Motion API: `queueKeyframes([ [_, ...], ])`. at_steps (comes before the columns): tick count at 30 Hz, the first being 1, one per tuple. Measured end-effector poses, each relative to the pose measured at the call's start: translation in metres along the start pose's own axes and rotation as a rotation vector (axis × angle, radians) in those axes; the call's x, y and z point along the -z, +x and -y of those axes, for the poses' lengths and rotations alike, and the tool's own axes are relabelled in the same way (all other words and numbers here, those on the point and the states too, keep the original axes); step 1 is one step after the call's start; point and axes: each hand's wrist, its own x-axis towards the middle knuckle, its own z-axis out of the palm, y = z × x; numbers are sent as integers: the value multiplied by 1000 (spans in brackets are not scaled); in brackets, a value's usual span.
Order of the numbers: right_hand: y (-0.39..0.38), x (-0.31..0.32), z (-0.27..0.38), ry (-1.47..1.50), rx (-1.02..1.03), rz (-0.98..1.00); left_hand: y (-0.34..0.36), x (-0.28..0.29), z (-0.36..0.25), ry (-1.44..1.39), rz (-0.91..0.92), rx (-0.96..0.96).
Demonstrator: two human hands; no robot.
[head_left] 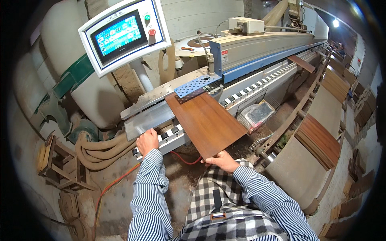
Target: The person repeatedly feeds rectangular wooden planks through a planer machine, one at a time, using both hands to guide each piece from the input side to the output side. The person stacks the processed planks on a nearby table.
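A brown wooden board lies at an angle across the edge-banding machine's infeed, its far end beneath the blue perforated plate. My right hand grips the board's near corner, fingers partly hidden underneath. My left hand is left of the board, with curled fingers on the machine's edge beside the roller rail and the steel infeed plate.
A control panel stands upper left. Hoses and a wooden stool are at lower left, with cables on the floor. A return conveyor carries board stacks at right. A distant person is at the far end.
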Motion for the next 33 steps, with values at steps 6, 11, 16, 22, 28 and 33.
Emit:
queueKeyframes([
  [6,-8,25,4,-40,12,-90,0,-1,-1,14,4,-8],
  [11,-15,44,9,5,41,-210,1,-1,-3,7,-8,-9],
  [16,-26,74,17,4,16,-373,-1,-2,-2,18,-20,-8],
  [22,-32,107,37,62,65,-669,-1,-6,-5,52,-36,-1],
  [28,-79,166,43,217,203,-604,6,-24,9,31,-20,15],
  [33,-232,252,3,15,146,-1305,6,-20,12,87,42,-10],
])
